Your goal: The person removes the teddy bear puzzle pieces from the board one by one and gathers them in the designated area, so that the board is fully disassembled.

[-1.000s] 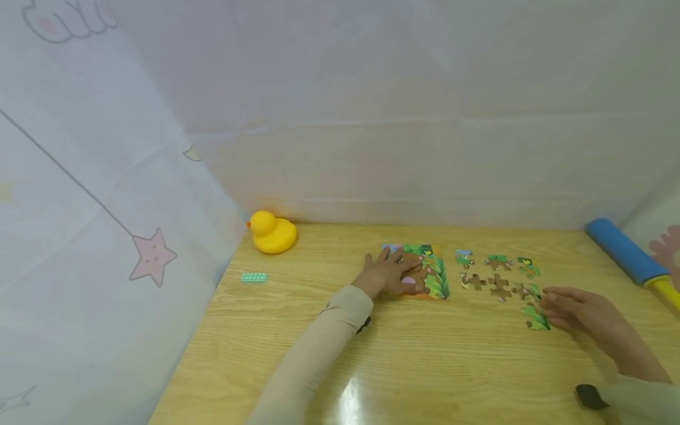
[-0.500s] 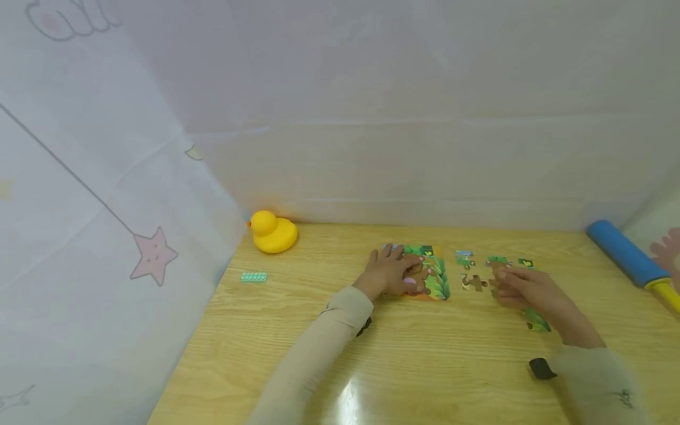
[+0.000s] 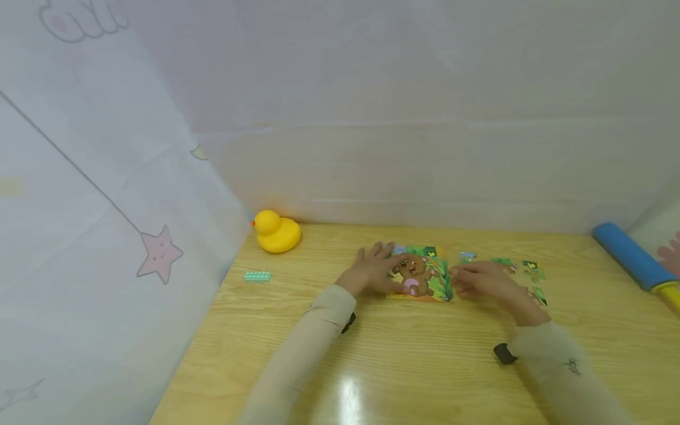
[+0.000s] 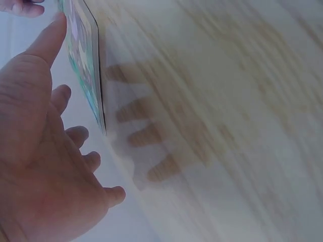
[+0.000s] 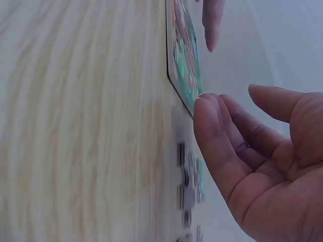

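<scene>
A square picture puzzle (image 3: 419,278) showing a brown bear among green leaves lies flat on the wooden table. My left hand (image 3: 374,271) hovers at its left side, fingers spread, thumb reaching over the picture. The left wrist view shows that palm (image 4: 35,136) with nothing in it. At the puzzle's right edge is my right hand (image 3: 480,278), its fingers slightly bent; in the right wrist view the fingertips (image 5: 207,108) are close to the board's corner and thumb and fingers stand apart, holding nothing. Loose jigsaw pieces (image 3: 533,271) lie to the right, some hidden under the right hand.
A yellow rubber duck (image 3: 277,232) stands at the back left, with a small green patterned strip (image 3: 257,276) in front of it. A blue tube with a yellow end (image 3: 634,257) lies at the far right. Pale cloth walls (image 3: 372,177) border the table (image 3: 425,366).
My right hand has moved left from the far side of the loose pieces, across them, to the puzzle's right edge. My left hand has drawn back slightly left, uncovering more of the bear.
</scene>
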Tool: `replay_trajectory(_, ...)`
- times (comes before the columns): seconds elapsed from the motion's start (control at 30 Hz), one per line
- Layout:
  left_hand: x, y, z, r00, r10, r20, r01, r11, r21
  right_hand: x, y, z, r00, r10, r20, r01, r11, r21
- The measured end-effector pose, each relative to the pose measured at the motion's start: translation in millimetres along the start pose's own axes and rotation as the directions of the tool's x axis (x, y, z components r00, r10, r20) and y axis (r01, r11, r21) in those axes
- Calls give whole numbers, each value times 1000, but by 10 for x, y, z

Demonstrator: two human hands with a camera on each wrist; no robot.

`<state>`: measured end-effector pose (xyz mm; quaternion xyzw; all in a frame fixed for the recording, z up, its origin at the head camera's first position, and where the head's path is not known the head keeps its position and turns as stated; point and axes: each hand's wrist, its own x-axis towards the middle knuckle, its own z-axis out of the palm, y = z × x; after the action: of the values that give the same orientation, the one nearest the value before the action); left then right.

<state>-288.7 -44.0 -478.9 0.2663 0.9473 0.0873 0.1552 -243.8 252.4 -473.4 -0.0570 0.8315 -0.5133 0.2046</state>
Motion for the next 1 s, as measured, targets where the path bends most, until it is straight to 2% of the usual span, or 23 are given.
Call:
replay_trajectory(0.3, -59, -54, -33, 999, -30, 31, 29, 999, 20, 174, -116, 153, 999, -20, 50, 28, 987, -160)
replay_trajectory(0.63, -81, -95, 22, 998, -32, 47, 32, 999, -12, 257, -156, 256, 998, -25, 54, 35, 980, -194)
replay_trajectory(1.0, -94, -83, 46, 997, -54, 58, 56, 998, -34, 269, -243, 419, 998, 14, 57, -4, 987, -163)
